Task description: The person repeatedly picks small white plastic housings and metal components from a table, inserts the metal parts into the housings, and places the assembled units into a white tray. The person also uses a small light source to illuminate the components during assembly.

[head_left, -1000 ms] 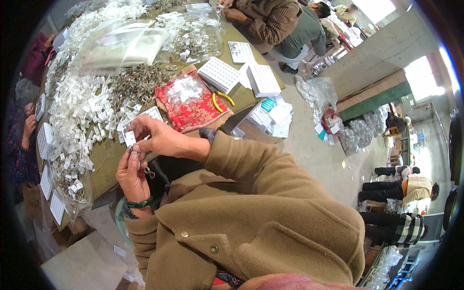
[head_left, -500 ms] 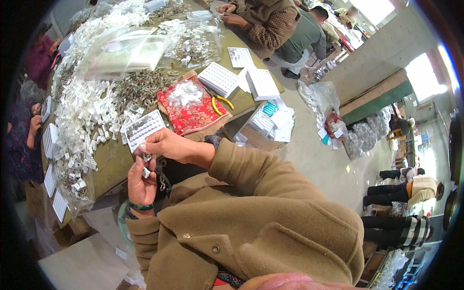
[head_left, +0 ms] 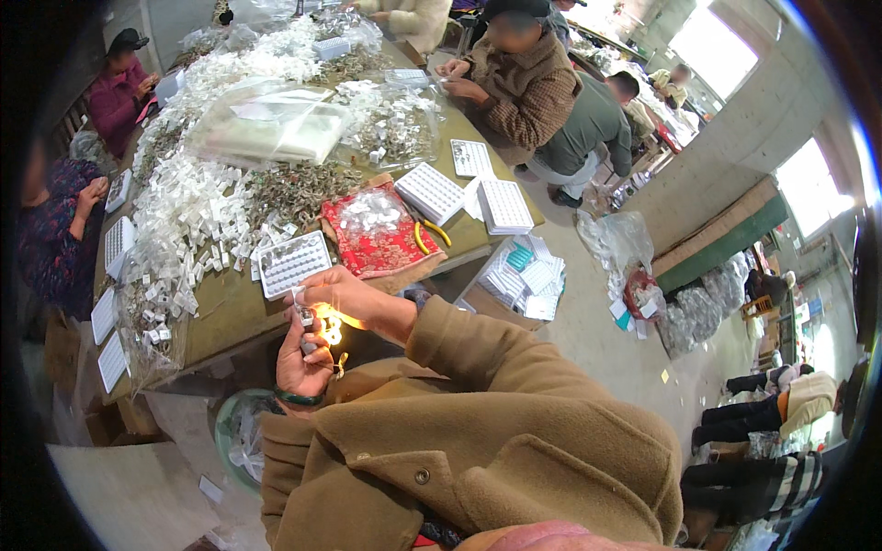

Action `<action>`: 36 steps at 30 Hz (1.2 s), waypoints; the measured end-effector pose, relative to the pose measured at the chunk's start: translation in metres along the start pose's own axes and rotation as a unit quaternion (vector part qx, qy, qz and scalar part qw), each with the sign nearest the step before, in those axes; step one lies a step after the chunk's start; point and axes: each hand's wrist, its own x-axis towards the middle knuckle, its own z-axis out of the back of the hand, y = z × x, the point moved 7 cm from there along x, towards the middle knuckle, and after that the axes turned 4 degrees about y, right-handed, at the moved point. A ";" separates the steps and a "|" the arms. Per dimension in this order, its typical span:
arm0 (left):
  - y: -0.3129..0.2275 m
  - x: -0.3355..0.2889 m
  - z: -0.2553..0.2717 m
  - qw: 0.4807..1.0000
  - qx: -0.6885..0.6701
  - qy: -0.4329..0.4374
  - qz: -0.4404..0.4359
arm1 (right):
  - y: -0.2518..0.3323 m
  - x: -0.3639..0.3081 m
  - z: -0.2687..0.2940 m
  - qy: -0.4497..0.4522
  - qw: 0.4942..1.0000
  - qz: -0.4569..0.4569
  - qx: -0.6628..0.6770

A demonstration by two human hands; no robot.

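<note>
My left hand [head_left: 299, 369], with a dark green bangle [head_left: 299, 399] at the wrist, is closed around small pieces bearing white tags. Just above it, my right hand [head_left: 354, 298] pinches a small white tag [head_left: 297, 296] between thumb and fingers. A bright yellow-orange glow lies between the two hands; whether it is flame or strong light I cannot tell. Below the glow, a thin strand dangles beside the left hand. Close beyond my hands, a white tray [head_left: 294, 268] with rows of small slots rests on the table's edge, dark bits in its far rows.
On the table [head_left: 234, 312] lie heaps of white tags [head_left: 197, 216], metallic chain-like pieces [head_left: 294, 193], a red patterned cloth [head_left: 372, 262], yellow-handled pliers [head_left: 423, 237] and stacked white trays [head_left: 430, 194]. A filled carton [head_left: 514, 289] stands right; a green tub [head_left: 226, 432] is below. Other people sit around.
A bright glow has appeared between my hands. My right fingers now pinch a white tag at the top of the left hand. The whole view has shifted, showing more of the table's far side.
</note>
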 end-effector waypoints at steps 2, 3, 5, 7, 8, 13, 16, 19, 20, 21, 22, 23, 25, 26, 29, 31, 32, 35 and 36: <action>-0.008 -0.003 0.007 0.997 0.004 -0.045 -0.068 | 0.000 0.001 -0.005 0.040 0.999 0.004 0.001; -0.012 -0.005 0.011 0.992 0.004 -0.071 -0.103 | -0.001 0.001 -0.006 0.049 0.999 -0.011 0.016; -0.016 -0.006 0.008 0.989 0.022 -0.081 -0.125 | 0.005 -0.001 -0.012 0.088 0.996 0.004 -0.024; -0.015 -0.004 0.001 0.989 0.025 -0.073 -0.126 | 0.016 -0.004 -0.014 0.098 0.983 0.042 -0.153; -0.013 -0.003 0.000 0.990 -0.001 -0.087 -0.113 | 0.025 -0.008 -0.016 0.097 0.955 0.095 -0.264; -0.007 0.017 -0.018 0.994 0.096 0.044 -0.040 | 0.039 -0.021 -0.018 0.049 0.804 0.251 -0.538; -0.013 0.016 0.017 0.971 0.173 -0.147 -0.075 | 0.036 -0.025 -0.004 -0.003 0.737 0.295 -0.607; -0.009 0.016 0.020 0.977 0.173 -0.126 -0.019 | 0.027 -0.035 0.004 -0.014 0.729 0.341 -0.593; -0.008 0.015 0.019 0.978 0.169 -0.123 -0.028 | 0.023 -0.036 0.007 -0.028 0.744 0.334 -0.578; -0.008 0.017 0.015 0.980 0.169 -0.094 -0.050 | 0.019 -0.036 0.011 -0.040 0.757 0.319 -0.569; -0.007 0.017 0.022 0.972 0.174 -0.150 -0.052 | 0.018 -0.039 0.011 -0.051 0.753 0.328 -0.567; -0.005 0.020 0.020 0.972 0.180 -0.140 -0.059 | 0.017 -0.042 0.010 -0.068 0.742 0.334 -0.577; -0.003 0.020 0.023 0.959 0.226 -0.168 -0.024 | 0.015 -0.041 0.013 -0.070 0.764 0.309 -0.563; -0.004 0.023 0.021 0.955 0.255 -0.152 -0.013 | 0.012 -0.040 0.017 -0.059 0.782 0.272 -0.557; -0.006 0.025 0.022 0.934 0.314 -0.173 -0.013 | 0.009 -0.046 0.042 -0.045 0.867 0.166 -0.467; -0.009 0.027 0.020 0.919 0.349 -0.183 -0.015 | 0.021 -0.048 0.060 -0.062 0.884 0.195 -0.421; -0.012 0.028 0.018 0.912 0.368 -0.180 -0.011 | 0.027 -0.046 0.078 -0.113 0.870 0.154 -0.455; -0.017 0.038 0.007 0.898 0.414 -0.149 -0.016 | 0.050 -0.053 0.127 -0.280 0.802 0.077 -0.523; -0.018 0.043 0.004 0.895 0.423 -0.137 -0.016 | 0.059 -0.050 0.131 -0.280 0.777 0.097 -0.556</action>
